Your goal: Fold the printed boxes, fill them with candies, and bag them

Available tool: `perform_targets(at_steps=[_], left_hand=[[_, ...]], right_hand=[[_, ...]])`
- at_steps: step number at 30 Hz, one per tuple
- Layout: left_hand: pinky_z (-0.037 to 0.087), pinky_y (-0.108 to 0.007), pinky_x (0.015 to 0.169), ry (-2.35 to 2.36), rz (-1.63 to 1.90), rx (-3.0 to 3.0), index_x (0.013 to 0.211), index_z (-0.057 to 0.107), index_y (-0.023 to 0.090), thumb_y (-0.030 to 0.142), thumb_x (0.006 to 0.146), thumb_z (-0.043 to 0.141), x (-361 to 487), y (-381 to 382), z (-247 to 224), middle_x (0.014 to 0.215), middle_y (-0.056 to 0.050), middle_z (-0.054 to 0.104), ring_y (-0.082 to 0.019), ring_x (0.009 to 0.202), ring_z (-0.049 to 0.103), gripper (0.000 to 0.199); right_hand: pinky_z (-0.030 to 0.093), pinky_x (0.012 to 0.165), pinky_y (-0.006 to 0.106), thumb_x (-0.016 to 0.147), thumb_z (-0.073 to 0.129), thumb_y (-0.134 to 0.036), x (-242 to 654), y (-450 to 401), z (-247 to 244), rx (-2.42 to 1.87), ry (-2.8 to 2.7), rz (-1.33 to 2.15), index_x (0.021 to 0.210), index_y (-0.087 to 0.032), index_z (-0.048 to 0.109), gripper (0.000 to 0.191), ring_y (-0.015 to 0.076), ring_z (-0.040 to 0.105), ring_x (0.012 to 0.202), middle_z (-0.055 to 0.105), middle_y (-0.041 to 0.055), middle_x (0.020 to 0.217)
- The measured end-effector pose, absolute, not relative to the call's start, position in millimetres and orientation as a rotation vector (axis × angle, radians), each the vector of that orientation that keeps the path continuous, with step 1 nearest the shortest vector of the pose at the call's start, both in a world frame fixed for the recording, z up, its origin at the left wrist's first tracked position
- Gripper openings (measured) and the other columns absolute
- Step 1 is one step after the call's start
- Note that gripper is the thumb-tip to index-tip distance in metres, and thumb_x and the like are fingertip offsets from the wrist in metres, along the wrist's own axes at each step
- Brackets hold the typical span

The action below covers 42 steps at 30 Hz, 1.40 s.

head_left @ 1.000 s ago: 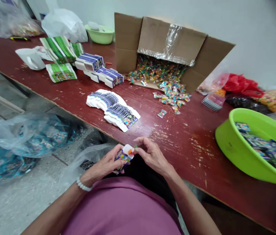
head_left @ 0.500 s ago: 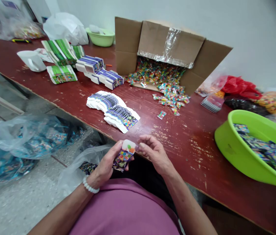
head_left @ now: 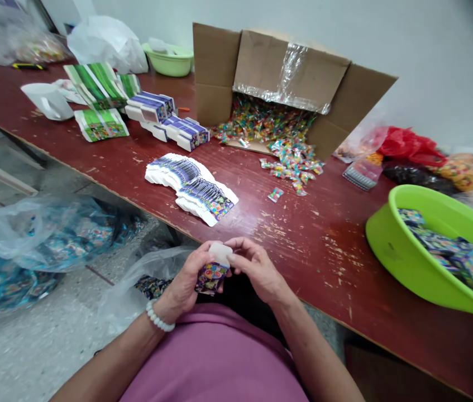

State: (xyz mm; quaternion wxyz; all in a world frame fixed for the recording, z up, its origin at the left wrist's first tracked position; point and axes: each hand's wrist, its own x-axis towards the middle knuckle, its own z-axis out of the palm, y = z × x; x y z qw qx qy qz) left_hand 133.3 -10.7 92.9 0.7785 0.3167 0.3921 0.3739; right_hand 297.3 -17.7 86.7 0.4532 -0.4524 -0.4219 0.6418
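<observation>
And here's the small purple printed carton [head_left: 211,274], in the person's hands just off the near edge of the red-brown table [head_left: 303,251], its white flap [head_left: 220,253] standing up. The left hand [head_left: 184,282], beaded bracelet [head_left: 158,316] at the wrist, has it snugly gripped, fingers wrapped round the side. Over on the right hand [head_left: 257,268], the fingers curl in and the thumb is at the flap's edge, a narrow grip; whether it truly pinches the flap, I can't tell.

Just beyond, a fanned row of flat cartons [head_left: 192,187] lies on the tabletop, and right of that sits a lone wrapped candy [head_left: 275,194]. Behind it, more wrapped candies [head_left: 292,162] spill out of the open cardboard box [head_left: 290,72]. Away to the right, the bright green tub [head_left: 387,240] holds dark patterned packets [head_left: 449,248]; far left, banded purple bundles [head_left: 186,133] stand beside green ones [head_left: 102,124].
</observation>
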Motion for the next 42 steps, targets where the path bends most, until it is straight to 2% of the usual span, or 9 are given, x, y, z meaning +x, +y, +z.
perform_targets(at_steps=[5, 12, 16, 19, 24, 30, 35, 39, 42], left_hand=[[0.053, -0.027, 0.044, 0.834, 0.814, 0.626, 0.112, 0.063, 0.018, 0.042, 0.081, 0.065, 136, -11, 93, 0.072, -0.004, 0.069, -0.017, 0.053, 0.062, 0.039], [0.054, -0.024, 0.044, 0.866, 0.816, 0.598, 0.114, 0.065, 0.018, 0.041, 0.085, 0.068, 141, -15, 92, 0.081, -0.002, 0.068, -0.015, 0.059, 0.061, 0.038], [0.055, -0.027, 0.045, 0.791, 0.767, 0.463, 0.115, 0.065, 0.017, 0.047, 0.087, 0.065, 139, -11, 94, 0.079, -0.003, 0.069, -0.016, 0.057, 0.064, 0.040], [0.054, -0.028, 0.042, 0.747, 0.698, 0.376, 0.114, 0.066, 0.017, 0.049, 0.090, 0.060, 137, -6, 92, 0.071, -0.004, 0.069, -0.018, 0.052, 0.064, 0.041], [0.050, -0.026, 0.037, 0.783, 0.724, 0.339, 0.103, 0.068, 0.015, 0.033, 0.087, 0.062, 141, -1, 89, 0.065, -0.001, 0.066, -0.017, 0.046, 0.063, 0.025], [0.050, -0.027, 0.038, 0.804, 0.724, 0.398, 0.116, 0.067, 0.014, 0.055, 0.092, 0.052, 145, -5, 87, 0.071, -0.005, 0.071, -0.016, 0.042, 0.061, 0.049], [0.048, -0.023, 0.039, 0.922, 0.706, 0.499, 0.098, 0.071, 0.010, 0.067, 0.088, 0.053, 144, -6, 85, 0.063, -0.006, 0.069, -0.015, 0.042, 0.060, 0.060], [0.049, -0.024, 0.039, 0.921, 0.721, 0.412, 0.101, 0.071, 0.013, 0.045, 0.086, 0.064, 141, 0, 88, 0.063, -0.003, 0.068, -0.015, 0.044, 0.061, 0.036], [0.049, -0.024, 0.038, 0.864, 0.713, 0.351, 0.111, 0.071, 0.015, 0.030, 0.081, 0.064, 139, 6, 90, 0.074, -0.002, 0.071, -0.014, 0.044, 0.059, 0.034]], right_hand=[[0.043, 0.057, 0.021, 0.084, 0.072, -0.034, 303, -19, 81, -1.060, -1.015, 1.633, 0.107, -0.021, 0.066, 0.027, 0.0088, 0.059, 0.061, 0.067, -0.0004, 0.084], [0.047, 0.056, 0.023, 0.085, 0.057, -0.017, 298, -17, 87, -1.285, -1.484, 1.171, 0.106, -0.021, 0.069, 0.024, 0.0116, 0.058, 0.061, 0.067, 0.0000, 0.079], [0.051, 0.068, 0.028, 0.084, 0.056, -0.012, 301, -16, 90, -1.211, -1.623, 0.957, 0.092, -0.022, 0.073, 0.020, 0.0156, 0.065, 0.070, 0.072, 0.0021, 0.083], [0.052, 0.074, 0.030, 0.091, 0.056, -0.018, 305, -17, 96, -1.107, -1.693, 0.972, 0.094, -0.025, 0.075, 0.020, 0.0179, 0.068, 0.077, 0.075, 0.0039, 0.091], [0.052, 0.081, 0.033, 0.095, 0.058, -0.029, 306, -20, 99, -1.106, -1.666, 1.094, 0.094, -0.025, 0.077, 0.019, 0.0189, 0.068, 0.086, 0.075, 0.0044, 0.097], [0.055, 0.069, 0.029, 0.085, 0.071, -0.030, 293, -17, 91, -1.135, -1.328, 1.301, 0.088, -0.022, 0.075, 0.009, 0.0192, 0.070, 0.085, 0.076, 0.0054, 0.106], [0.047, 0.051, 0.025, 0.081, 0.074, -0.038, 294, -9, 95, -1.217, -1.201, 1.449, 0.086, -0.017, 0.075, 0.022, 0.0120, 0.058, 0.053, 0.073, 0.0032, 0.074], [0.054, 0.077, 0.033, 0.089, 0.067, -0.037, 295, -13, 94, -1.097, -1.383, 1.337, 0.089, -0.023, 0.075, 0.017, 0.0190, 0.068, 0.086, 0.075, 0.0052, 0.102], [0.046, 0.100, 0.040, 0.090, 0.068, -0.033, 290, -24, 87, -1.039, -1.521, 1.142, 0.100, -0.028, 0.073, 0.012, 0.0219, 0.062, 0.112, 0.071, 0.0049, 0.114]])
